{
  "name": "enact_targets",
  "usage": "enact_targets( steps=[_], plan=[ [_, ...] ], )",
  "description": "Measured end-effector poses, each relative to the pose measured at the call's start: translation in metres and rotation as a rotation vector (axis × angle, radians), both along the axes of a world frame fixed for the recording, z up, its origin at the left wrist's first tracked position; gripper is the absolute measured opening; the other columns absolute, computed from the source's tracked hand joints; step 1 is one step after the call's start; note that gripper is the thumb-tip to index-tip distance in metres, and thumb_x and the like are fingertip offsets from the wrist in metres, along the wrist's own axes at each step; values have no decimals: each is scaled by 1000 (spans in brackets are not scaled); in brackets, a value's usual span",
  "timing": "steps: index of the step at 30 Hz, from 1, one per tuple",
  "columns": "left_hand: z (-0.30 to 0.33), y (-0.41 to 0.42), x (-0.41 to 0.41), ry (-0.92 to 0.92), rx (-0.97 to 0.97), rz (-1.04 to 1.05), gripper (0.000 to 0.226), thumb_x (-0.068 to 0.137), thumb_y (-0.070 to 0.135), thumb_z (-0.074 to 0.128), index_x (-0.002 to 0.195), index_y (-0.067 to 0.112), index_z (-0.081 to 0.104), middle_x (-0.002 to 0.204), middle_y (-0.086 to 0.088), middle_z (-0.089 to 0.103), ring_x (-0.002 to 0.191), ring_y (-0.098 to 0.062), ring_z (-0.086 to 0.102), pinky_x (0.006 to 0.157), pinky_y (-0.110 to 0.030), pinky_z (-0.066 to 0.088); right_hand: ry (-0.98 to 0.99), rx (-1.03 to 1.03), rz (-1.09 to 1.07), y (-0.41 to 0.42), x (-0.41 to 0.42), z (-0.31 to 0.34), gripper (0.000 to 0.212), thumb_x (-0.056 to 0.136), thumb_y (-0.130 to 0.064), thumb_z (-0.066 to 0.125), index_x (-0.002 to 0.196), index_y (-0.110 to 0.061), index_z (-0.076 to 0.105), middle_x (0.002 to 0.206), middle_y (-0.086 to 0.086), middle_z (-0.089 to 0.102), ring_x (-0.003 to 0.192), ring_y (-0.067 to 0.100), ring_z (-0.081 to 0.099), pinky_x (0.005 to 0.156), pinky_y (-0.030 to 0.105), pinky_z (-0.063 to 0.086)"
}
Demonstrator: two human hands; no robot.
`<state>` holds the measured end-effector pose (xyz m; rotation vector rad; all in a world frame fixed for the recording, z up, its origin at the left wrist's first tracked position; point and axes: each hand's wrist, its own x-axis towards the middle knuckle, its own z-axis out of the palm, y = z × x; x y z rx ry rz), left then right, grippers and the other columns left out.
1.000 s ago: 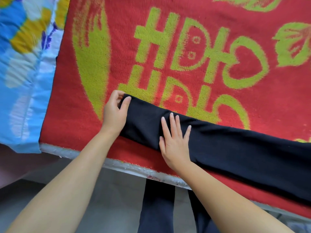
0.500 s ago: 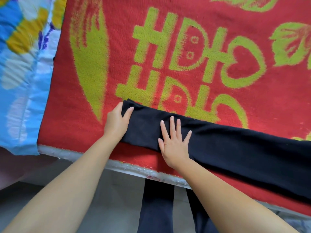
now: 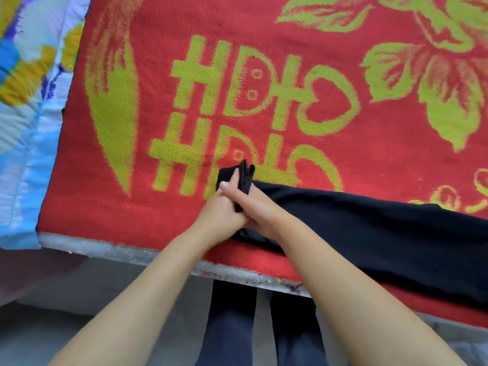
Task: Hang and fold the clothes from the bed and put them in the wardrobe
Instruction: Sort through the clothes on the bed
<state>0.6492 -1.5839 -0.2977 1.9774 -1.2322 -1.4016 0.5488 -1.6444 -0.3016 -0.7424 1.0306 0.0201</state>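
Observation:
A long black garment (image 3: pixel 369 233) lies folded into a narrow strip along the near edge of the bed, running off to the right. Its left end is lifted off the red blanket (image 3: pixel 163 212) and stands bunched up between my hands. My left hand (image 3: pixel 220 210) and my right hand (image 3: pixel 264 211) are pressed close together at that end and both grip the raised cloth. Part of the fold under my wrists is hidden.
The red blanket carries yellow-green characters and flowers and covers most of the bed. A blue, yellow and white quilt (image 3: pixel 26 133) lies at the left. The bed's pale edge (image 3: pixel 126 253) runs below my hands, with grey floor and my dark trouser legs (image 3: pixel 232 326) beneath.
Both hands were flat on the garment, the left at its end and the right further along. They have come together, and the garment's left end is now lifted and gathered rightward.

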Motion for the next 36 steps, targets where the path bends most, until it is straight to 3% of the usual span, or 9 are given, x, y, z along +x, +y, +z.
enact_targets(
  steps=[2, 4, 10, 16, 21, 25, 28, 32, 36],
  plan=[
    [1, -4, -40, 101, 67, -142, 59, 87, 30, 57, 142, 19, 38, 130, 4, 44, 120, -12, 48, 97, -27, 41, 212, -158, -181, -7, -34, -4, 10, 91, -25, 60, 91, -16, 57, 82, 3, 61, 83, 20, 61, 73, 35, 48],
    [2, -4, -74, 174, 34, -173, 45, 95, 24, 55, 138, 15, 47, 128, 7, 45, 122, -8, 46, 101, -21, 36, 371, -196, -323, -13, -86, -14, 14, 90, -13, 56, 77, -16, 53, 70, 2, 55, 71, 20, 55, 65, 34, 46],
    [-35, -10, -134, -522, -129, -278, 61, 101, 40, 35, 153, 23, 9, 161, 2, -2, 148, -15, -7, 117, -43, -5, 580, -321, -308, -22, -209, -28, 5, 89, -16, 61, 84, -17, 62, 90, 3, 66, 89, 22, 62, 78, 32, 49],
    [-82, 0, -149, -771, -53, -498, 71, 95, 56, 26, 150, 27, -7, 151, 0, -29, 142, -14, -25, 115, -56, -6, 807, -518, -152, -19, -246, -48, 36, 92, -21, 58, 125, -9, 48, 120, 8, 57, 104, 22, 54, 81, 30, 40],
    [-99, 1, -152, -858, -55, -525, 72, 93, 58, 28, 148, 26, -8, 155, -3, -22, 144, -16, -20, 113, -58, -7, 997, -1178, 333, 4, -250, -58, 69, 92, -30, 48, 150, -4, 22, 156, 17, 23, 145, 34, 21, 113, 53, 22],
    [-96, -1, -149, -877, 16, -593, 71, 96, 59, 20, 142, 29, -24, 148, 0, -38, 137, -13, -34, 114, -55, -12, 890, -970, 793, 20, -258, -81, 68, 101, -45, 24, 152, -15, -8, 150, -6, -31, 146, 23, -18, 116, 59, 0],
    [-96, -3, -145, -819, -53, -548, 76, 96, 54, 35, 147, 26, -14, 154, -2, -27, 142, -14, -25, 115, -53, -8, 893, -957, 799, 16, -260, -88, 68, 101, -46, 22, 152, -18, -13, 151, -8, -33, 145, 22, -23, 114, 59, -7],
    [-83, 3, -141, -595, -39, -47, 83, 89, 33, 61, 153, 12, 13, 158, -16, 16, 145, -30, 16, 116, -45, 18, 932, -1130, 706, 30, -256, -77, 61, 97, -41, 28, 152, -18, 19, 160, 10, 11, 148, 29, 10, 110, 65, 8],
    [-70, -7, -132, -149, 233, 447, 53, 88, 22, 66, 133, 10, 43, 122, -6, 57, 119, -28, 53, 87, -30, 40, 782, -864, 786, 39, -250, -68, 66, 101, -45, 30, 154, -20, 0, 159, 8, -18, 146, 27, -17, 115, 61, 4]
  ],
)
